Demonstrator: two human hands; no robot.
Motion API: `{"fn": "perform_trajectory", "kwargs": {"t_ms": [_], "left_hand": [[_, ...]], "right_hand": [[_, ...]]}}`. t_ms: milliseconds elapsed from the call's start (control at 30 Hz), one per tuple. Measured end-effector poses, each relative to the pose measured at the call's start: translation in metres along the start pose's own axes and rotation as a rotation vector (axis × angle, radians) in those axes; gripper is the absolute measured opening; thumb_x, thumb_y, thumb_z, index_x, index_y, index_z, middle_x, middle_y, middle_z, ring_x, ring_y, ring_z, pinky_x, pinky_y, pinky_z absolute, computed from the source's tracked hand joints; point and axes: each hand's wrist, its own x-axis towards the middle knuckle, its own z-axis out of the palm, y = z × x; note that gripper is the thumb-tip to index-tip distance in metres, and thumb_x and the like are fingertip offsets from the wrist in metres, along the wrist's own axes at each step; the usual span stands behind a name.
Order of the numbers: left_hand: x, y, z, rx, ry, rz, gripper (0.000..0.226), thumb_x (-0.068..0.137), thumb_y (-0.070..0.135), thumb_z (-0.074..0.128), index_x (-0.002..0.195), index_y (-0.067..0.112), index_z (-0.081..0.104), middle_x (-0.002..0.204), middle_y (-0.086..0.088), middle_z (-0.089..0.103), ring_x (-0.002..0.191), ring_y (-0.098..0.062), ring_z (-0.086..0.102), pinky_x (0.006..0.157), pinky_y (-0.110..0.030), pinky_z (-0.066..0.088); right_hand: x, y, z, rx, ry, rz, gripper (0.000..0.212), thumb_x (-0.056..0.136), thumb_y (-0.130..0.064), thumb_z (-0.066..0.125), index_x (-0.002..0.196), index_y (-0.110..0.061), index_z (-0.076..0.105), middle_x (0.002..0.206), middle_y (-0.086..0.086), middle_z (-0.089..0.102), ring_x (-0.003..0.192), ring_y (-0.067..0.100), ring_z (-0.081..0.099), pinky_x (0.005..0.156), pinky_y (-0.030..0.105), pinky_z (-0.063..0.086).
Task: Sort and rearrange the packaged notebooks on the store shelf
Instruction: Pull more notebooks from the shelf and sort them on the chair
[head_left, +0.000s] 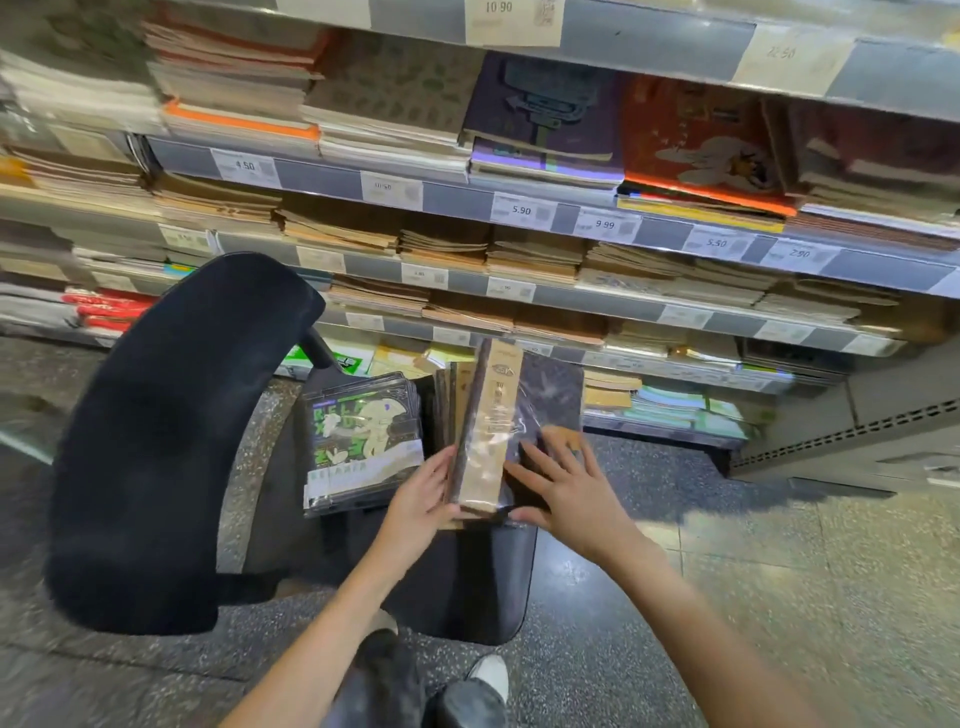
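My forearms are bare, no sleeves showing; below, I see dark trousers (384, 691) and a white shoe (491, 673) near the floor.

My left hand (421, 499) is fwd, fingers curled w/ thumb up, gripping; right hand (563, 486) is beside it, fingers spread & fairly straight, palm down. Both forearms are bare, reaching fwd, converging toward centre.
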Motion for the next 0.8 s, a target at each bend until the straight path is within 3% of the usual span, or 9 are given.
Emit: {"fn": "perform_trajectory", "kwargs": {"t_ms": [67, 167, 233, 333, 400, 533, 700, 800], "left_hand": [[-0.001, -0.017, -0.002, 0.054, -0.011, -0.043, 0.077, 0.077, -0.022, 0.057, 0.139, 0.014, 0.029, 0.141, -0.004, 0.038, 0.127, -0.010, 0.038, 0.101, -0.017, 0.036], [-0.001, -0.030, 0.001, 0.191, 0.002, -0.064, 0.075, 0.082, -0.003, 0.065, 0.143, 0.020, 0.028, 0.137, 0.015, 0.037, 0.123, 0.005, 0.035, 0.100, -0.011, 0.028], [-0.001, -0.034, 0.003, 0.200, 0.026, -0.063, 0.071, 0.084, 0.009, 0.066, 0.143, 0.024, 0.029, 0.132, 0.023, 0.037, 0.122, 0.008, 0.036, 0.099, -0.011, 0.028], [0.005, -0.034, 0.008, 0.215, 0.065, -0.060, 0.069, 0.086, 0.015, 0.064, 0.144, 0.026, 0.028, 0.132, 0.023, 0.036, 0.125, 0.005, 0.034, 0.102, -0.017, 0.028], [0.009, -0.027, 0.011, 0.208, 0.078, -0.046, 0.069, 0.087, 0.013, 0.062, 0.145, 0.025, 0.026, 0.131, 0.022, 0.036, 0.122, 0.007, 0.033, 0.100, -0.014, 0.027], [0.026, -0.012, 0.015, 0.212, 0.083, -0.002, 0.071, 0.088, 0.013, 0.061, 0.146, 0.027, 0.021, 0.126, 0.023, 0.035, 0.119, 0.008, 0.030, 0.098, -0.015, 0.025], [0.051, -0.004, 0.015, 0.177, 0.076, -0.016, 0.071, 0.089, 0.014, 0.059, 0.146, 0.031, 0.018, 0.129, 0.022, 0.033, 0.119, 0.006, 0.027, 0.095, -0.019, 0.027], [0.068, -0.003, 0.011, 0.164, 0.079, -0.044, 0.076, 0.087, 0.022, 0.062, 0.146, 0.036, 0.016, 0.144, 0.015, 0.033, 0.131, -0.004, 0.028, 0.106, -0.033, 0.028]], "right_hand": [[-0.004, 0.002, 0.020, 0.018, -0.055, -0.002, 0.063, 0.081, -0.065, 0.025, 0.130, -0.035, 0.051, 0.140, -0.004, 0.047, 0.134, 0.027, 0.031, 0.095, 0.058, 0.038], [-0.004, 0.005, 0.040, 0.158, -0.083, -0.025, 0.065, 0.089, -0.057, 0.036, 0.146, -0.036, 0.015, 0.152, -0.012, -0.008, 0.137, 0.022, -0.023, 0.112, 0.053, 0.008], [-0.004, 0.004, 0.042, 0.200, -0.065, -0.026, 0.066, 0.091, -0.053, 0.041, 0.147, -0.038, 0.007, 0.148, -0.016, -0.019, 0.133, 0.017, -0.033, 0.114, 0.049, 0.003], [-0.004, 0.005, 0.045, 0.290, -0.020, -0.012, 0.059, 0.092, -0.052, 0.039, 0.145, -0.036, 0.018, 0.149, -0.017, -0.011, 0.137, 0.013, -0.025, 0.115, 0.050, 0.007], [-0.003, 0.009, 0.045, 0.326, 0.144, 0.011, 0.056, 0.091, -0.053, 0.034, 0.143, -0.032, 0.029, 0.153, -0.013, 0.001, 0.142, 0.014, -0.010, 0.115, 0.051, 0.016], [0.012, 0.024, 0.039, 0.465, 0.173, 0.170, 0.064, 0.089, -0.055, 0.034, 0.146, -0.035, 0.012, 0.154, -0.012, -0.011, 0.142, 0.012, -0.014, 0.116, 0.043, 0.007], [0.033, 0.028, 0.033, 0.668, 0.216, 0.268, 0.064, 0.091, -0.049, 0.045, 0.146, -0.040, 0.012, 0.155, -0.012, -0.015, 0.144, 0.014, -0.006, 0.113, 0.050, 0.023], [0.044, 0.030, 0.030, 0.746, 0.231, 0.320, 0.073, 0.089, -0.047, 0.051, 0.145, -0.043, 0.004, 0.152, -0.018, -0.021, 0.144, 0.014, 0.003, 0.107, 0.050, 0.034]]}}
